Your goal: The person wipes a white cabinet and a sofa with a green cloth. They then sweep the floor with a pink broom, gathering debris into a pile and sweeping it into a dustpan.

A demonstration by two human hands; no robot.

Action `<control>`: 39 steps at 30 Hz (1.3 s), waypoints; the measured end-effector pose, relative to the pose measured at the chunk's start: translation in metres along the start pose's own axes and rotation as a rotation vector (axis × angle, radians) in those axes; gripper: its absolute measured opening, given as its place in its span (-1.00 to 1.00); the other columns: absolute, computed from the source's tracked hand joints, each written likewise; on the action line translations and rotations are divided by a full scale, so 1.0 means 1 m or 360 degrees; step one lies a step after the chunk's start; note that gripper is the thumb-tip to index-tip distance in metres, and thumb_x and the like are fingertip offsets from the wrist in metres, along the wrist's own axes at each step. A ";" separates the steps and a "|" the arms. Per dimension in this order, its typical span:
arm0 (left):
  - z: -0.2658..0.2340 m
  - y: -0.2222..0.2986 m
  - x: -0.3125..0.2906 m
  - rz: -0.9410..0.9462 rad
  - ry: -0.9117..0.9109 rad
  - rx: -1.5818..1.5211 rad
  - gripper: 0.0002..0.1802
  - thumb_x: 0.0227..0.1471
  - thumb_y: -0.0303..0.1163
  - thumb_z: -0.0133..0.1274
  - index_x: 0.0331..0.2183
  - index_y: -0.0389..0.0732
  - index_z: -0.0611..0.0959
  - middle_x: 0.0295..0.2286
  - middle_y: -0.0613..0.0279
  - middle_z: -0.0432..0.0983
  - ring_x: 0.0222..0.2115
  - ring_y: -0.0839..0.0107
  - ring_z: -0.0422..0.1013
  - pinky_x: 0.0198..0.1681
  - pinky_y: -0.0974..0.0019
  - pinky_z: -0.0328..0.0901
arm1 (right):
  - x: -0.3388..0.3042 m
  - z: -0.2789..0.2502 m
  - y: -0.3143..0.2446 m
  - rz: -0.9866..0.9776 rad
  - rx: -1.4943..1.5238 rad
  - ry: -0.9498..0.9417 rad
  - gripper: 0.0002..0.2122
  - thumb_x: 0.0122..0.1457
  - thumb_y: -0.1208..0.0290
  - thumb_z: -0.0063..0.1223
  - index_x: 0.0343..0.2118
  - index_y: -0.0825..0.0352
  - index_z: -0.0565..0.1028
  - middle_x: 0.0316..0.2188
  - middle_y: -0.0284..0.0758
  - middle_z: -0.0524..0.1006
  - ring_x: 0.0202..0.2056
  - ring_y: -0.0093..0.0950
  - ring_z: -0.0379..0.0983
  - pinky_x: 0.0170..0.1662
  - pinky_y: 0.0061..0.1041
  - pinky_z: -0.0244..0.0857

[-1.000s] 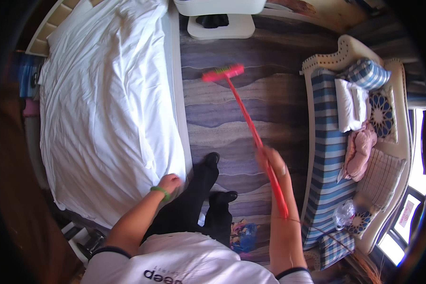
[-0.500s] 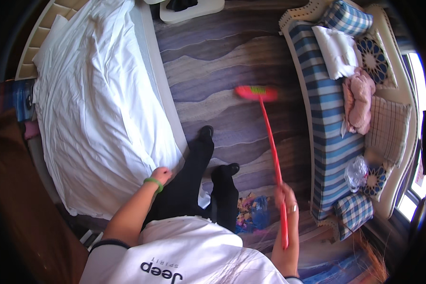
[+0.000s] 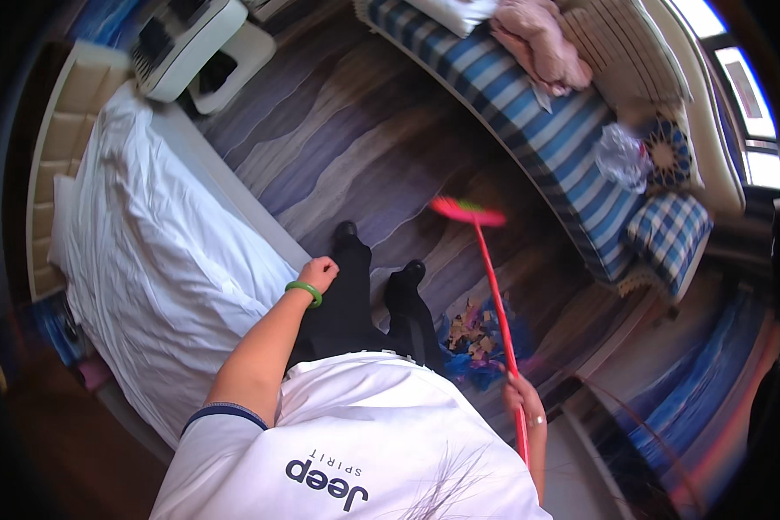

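Note:
My right hand (image 3: 523, 400) grips the long red handle of a broom (image 3: 492, 295). Its pink and green head (image 3: 466, 210) rests on the striped floor ahead of my feet. Beside my right foot lies a pile of colourful scraps (image 3: 477, 334) on a blue dustpan. My left hand (image 3: 319, 274), with a green bangle on the wrist, is curled shut and holds nothing, just off the edge of the white bed (image 3: 147, 260).
A blue-and-white striped sofa (image 3: 546, 130) runs along the right, with a pink cloth, a clear plastic bag and checked cushions on it. A white stand (image 3: 195, 43) is at the far end of the bed.
The broom head has swept back toward my feet. The view has swung right, so the sofa now fills the upper right. My left hand stays by the bed edge.

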State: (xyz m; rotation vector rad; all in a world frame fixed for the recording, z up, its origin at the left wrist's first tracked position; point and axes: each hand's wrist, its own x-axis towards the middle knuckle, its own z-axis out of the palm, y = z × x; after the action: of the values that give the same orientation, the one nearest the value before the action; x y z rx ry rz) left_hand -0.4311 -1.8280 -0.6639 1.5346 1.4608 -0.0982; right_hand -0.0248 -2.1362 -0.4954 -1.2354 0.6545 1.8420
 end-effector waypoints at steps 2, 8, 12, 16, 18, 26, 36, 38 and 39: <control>-0.001 -0.009 0.007 -0.0095 -0.0059 0.0188 -0.81 -0.12 -0.36 -0.03 -0.56 -0.27 0.58 -0.60 0.18 0.51 -0.54 0.38 0.44 -0.40 0.34 0.31 | 0.047 0.026 -0.013 -0.0127 -0.0071 -0.0130 -0.73 0.18 0.40 -0.16 -0.05 0.25 0.28 -0.78 -0.59 0.08 -0.84 -0.80 -0.07 -0.83 -0.81 -0.16; -0.019 0.005 0.045 -0.0094 -0.0326 0.0404 -0.80 -0.15 -0.32 -0.02 -0.50 -0.24 0.60 -0.57 0.08 0.52 -0.50 0.23 0.46 -0.35 0.26 0.32 | 0.116 0.023 -0.023 0.0052 0.0365 -0.0265 -0.80 0.18 0.40 -0.14 -0.14 0.23 0.28 -0.76 -0.60 0.10 -0.79 -0.83 -0.03 -0.80 -0.86 -0.12; -0.005 0.027 0.082 -0.0018 -0.0414 0.0110 -0.81 -0.14 -0.32 0.00 -0.49 -0.23 0.60 -0.57 0.13 0.53 -0.49 0.27 0.47 -0.34 0.28 0.33 | 0.034 -0.042 0.037 0.0040 0.0752 0.0007 -0.76 0.15 0.42 -0.13 -0.10 0.27 0.31 -0.77 -0.55 0.12 -0.80 -0.79 -0.01 -0.78 -0.86 -0.08; -0.010 0.072 0.113 0.0092 -0.0582 0.0235 -0.79 -0.08 -0.32 -0.02 -0.45 -0.27 0.59 -0.55 0.20 0.53 -0.48 0.41 0.45 -0.35 0.38 0.30 | -0.010 0.013 0.056 0.0037 0.0042 0.0647 -0.83 0.13 0.47 -0.11 -0.20 0.21 0.30 -0.74 -0.55 0.12 -0.79 -0.76 -0.03 -0.77 -0.81 -0.11; -0.019 0.064 0.130 0.0074 -0.0562 0.0139 -0.79 -0.08 -0.32 -0.02 -0.45 -0.26 0.58 -0.55 0.21 0.53 -0.49 0.44 0.44 -0.36 0.39 0.30 | -0.015 0.045 0.039 0.0064 0.0091 0.0542 -0.77 0.12 0.51 -0.12 -0.14 0.20 0.27 -0.72 -0.53 0.12 -0.79 -0.75 -0.02 -0.76 -0.79 -0.09; -0.100 -0.004 0.171 -0.0251 -0.0328 -0.0222 -0.84 -0.09 -0.35 0.00 -0.51 -0.23 0.59 -0.60 0.25 0.51 -0.56 0.51 0.42 -0.47 0.40 0.29 | 0.182 0.250 -0.145 -0.0065 -0.0617 -0.0201 -0.79 0.10 0.44 -0.06 -0.20 0.26 0.28 -0.84 -0.50 0.19 -0.88 -0.67 0.09 -0.81 -0.69 -0.07; -0.175 -0.032 0.144 -0.0616 -0.0200 -0.0022 -0.83 -0.07 -0.41 -0.04 -0.54 -0.30 0.56 -0.60 0.20 0.50 -0.56 0.48 0.41 -0.43 0.41 0.31 | 0.364 0.286 -0.259 -0.0107 -0.0151 -0.0749 -0.75 0.11 0.37 -0.04 -0.66 0.19 0.22 -0.84 -0.53 0.18 -0.83 -0.72 0.08 -0.76 -0.75 -0.04; -0.162 -0.038 0.140 -0.0647 -0.0366 0.0115 -0.82 -0.08 -0.40 -0.04 -0.53 -0.30 0.57 -0.61 0.20 0.50 -0.55 0.47 0.41 -0.43 0.40 0.30 | 0.301 0.223 -0.229 -0.0245 -0.0236 -0.0469 -0.76 0.11 0.28 -0.02 -0.64 0.18 0.28 -0.85 -0.53 0.23 -0.86 -0.71 0.10 -0.79 -0.76 -0.03; -0.155 -0.039 0.140 -0.0647 -0.0428 0.0190 -0.82 -0.08 -0.39 -0.04 -0.53 -0.30 0.57 -0.61 0.20 0.50 -0.55 0.46 0.42 -0.42 0.39 0.30 | 0.280 0.182 -0.203 -0.0331 -0.0095 -0.0454 -0.79 0.12 0.27 -0.03 -0.58 0.21 0.33 -0.85 -0.54 0.24 -0.86 -0.72 0.12 -0.80 -0.76 -0.03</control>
State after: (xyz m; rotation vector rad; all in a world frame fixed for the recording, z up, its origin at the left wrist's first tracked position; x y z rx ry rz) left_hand -0.5068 -1.6312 -0.6948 1.2395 1.5472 -0.6192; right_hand -0.0009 -1.7925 -0.6795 -1.0095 0.3046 1.8257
